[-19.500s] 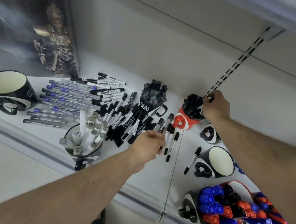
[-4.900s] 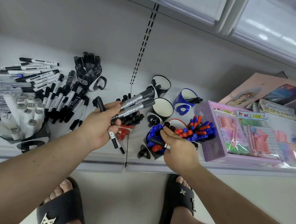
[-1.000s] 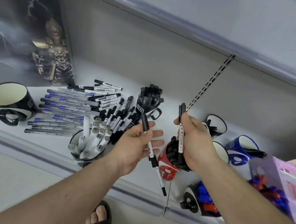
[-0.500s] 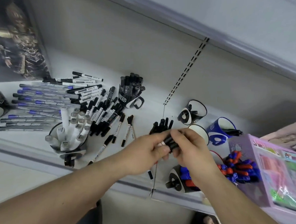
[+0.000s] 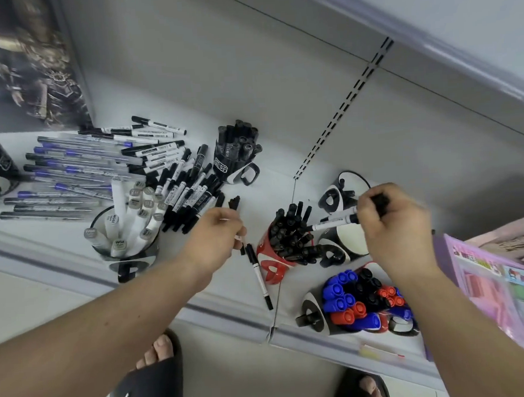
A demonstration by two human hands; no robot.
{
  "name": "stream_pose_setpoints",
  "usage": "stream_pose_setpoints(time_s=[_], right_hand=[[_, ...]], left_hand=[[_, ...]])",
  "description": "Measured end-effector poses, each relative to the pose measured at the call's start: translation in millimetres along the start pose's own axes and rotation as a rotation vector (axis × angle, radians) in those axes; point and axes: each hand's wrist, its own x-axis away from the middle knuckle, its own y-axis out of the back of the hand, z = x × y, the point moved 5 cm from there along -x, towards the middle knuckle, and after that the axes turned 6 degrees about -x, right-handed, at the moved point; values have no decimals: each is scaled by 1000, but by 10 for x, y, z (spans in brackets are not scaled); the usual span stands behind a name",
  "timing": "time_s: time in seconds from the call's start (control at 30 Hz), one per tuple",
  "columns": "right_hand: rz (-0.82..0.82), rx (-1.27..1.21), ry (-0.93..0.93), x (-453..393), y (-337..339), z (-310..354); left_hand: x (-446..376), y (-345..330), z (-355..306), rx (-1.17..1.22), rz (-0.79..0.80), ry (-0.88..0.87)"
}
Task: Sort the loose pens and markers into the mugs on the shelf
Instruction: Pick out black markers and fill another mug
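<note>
My left hand grips thin black-capped markers; one hangs down toward the shelf's front edge and black tips stick out above the fingers. My right hand is shut on a black-and-white marker that points left over the red mug, which is packed with black markers. A loose pile of black markers lies on the shelf left of my left hand. Grey and blue pens lie further left.
A black mug of black markers stands behind the pile. A mug of grey-capped markers stands front left. Two black-and-white mugs sit by my right hand. Blue, red and black markers fill a front mug. A pink box is at right.
My hands were together over the red mug half a second ago. They have parted: the left moved left with its markers, the right moved right holding one marker.
</note>
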Motion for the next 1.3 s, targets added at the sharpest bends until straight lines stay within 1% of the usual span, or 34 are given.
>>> stream_pose_setpoints(time_s=[0.13,0.2,0.27,0.3,0.4,0.43,0.5,0.53,0.57,0.6,0.63,0.67,0.7,0.73,0.77,0.8,0.83,0.87,0.9,0.97,1.03,1.13,1.17,1.2,1.23,1.27,1.3], right_hand=[[116,119,89,35,-330,-68],[200,148,75,62,-551,-136],[295,190,24,88,-771,-215],[340,265,3,100,-865,-270],[549,645,-104,186,-1044,-405],[623,710,-135,203,-1071,-436],[719,730,-197,189,-1071,-433],[734,715,-219,155,-1056,-395],[713,713,-213,125,-1017,-317],[650,717,-167,112,-970,-206],[562,685,-83,136,-941,-62],[491,582,11,216,-939,123],[456,414,89,354,-973,307],[471,233,118,539,-1058,462],[542,84,69,731,-1197,550],[646,18,-54,895,-1363,566],[763,9,-202,1031,-1536,516],[865,65,-329,1119,-1692,420],[920,151,-397,1147,-1812,307],[921,285,-457,1087,-1936,151],[912,379,-471,1045,-2052,52],[897,539,-414,1014,-2272,-26],[862,574,-382,982,-2374,-99],[842,646,-312,948,-2449,-177],[856,727,-223,922,-2514,-219],[848,743,-173,900,-2544,-267],[836,728,-180,884,-2543,-303]], left_hand=[[-4,4,59,-3,11,21],[-17,22,79,1,11,27],[-23,42,101,8,6,40],[-22,50,112,9,2,48],[-27,97,130,16,-22,62],[-34,123,131,14,-34,62],[-49,172,139,7,-50,57],[-55,190,151,6,-50,61],[-56,202,169,4,-45,68],[-56,210,185,4,-37,75],[-57,220,203,7,-28,82],[-62,234,219,14,-24,91],[-71,250,234,25,-29,101],[-90,282,257,36,-44,109],[-106,311,275,41,-60,115],[-114,333,289,41,-71,119],[-114,353,303,33,-78,121],[-104,367,312,15,-78,119],[-80,375,321,-10,-69,114],[-6,382,346,-65,-32,94],[46,404,410,-137,-11,81],[54,459,520,-201,-11,96],[49,471,543,-207,-10,104],[39,477,558,-205,-7,111],[28,478,567,-198,-4,115],[19,479,576,-195,-2,120],[3,480,593,-202,-4,124]])
